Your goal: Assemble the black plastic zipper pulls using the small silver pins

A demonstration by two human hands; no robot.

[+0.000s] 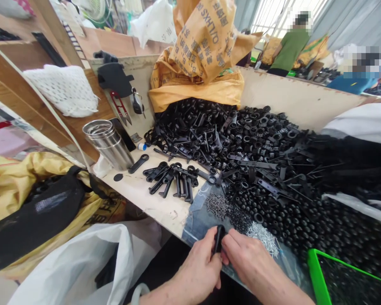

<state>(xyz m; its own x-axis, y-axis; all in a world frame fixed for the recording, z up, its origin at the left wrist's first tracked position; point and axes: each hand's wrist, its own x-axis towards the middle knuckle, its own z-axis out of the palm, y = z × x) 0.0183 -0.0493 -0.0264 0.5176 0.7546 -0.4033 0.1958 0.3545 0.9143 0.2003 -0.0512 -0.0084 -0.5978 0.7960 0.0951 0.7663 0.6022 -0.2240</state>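
My left hand (203, 262) is wrapped round a black plastic lever (220, 237), held nearly upright at the table's front edge. Close against it on the right is my right hand (249, 256), its fingers pinched together beside the lever; whatever lies between them is hidden. Just beyond the hands lie small heaps of grey metal pieces (218, 204), tiny black pieces (240, 220) and silvery pins (263, 237). Farther left, several black levers with ring ends (173, 178) are grouped on the pale tabletop (169, 216).
Black plastic parts (206, 131) spill from an orange sack (197, 46) at the back. Black balls (292, 224) spread rightward to a green-rimmed tray (316, 279). A steel cup (109, 146) stands left. White sacking (82, 258) hangs below the front edge. Two people are beyond the partition.
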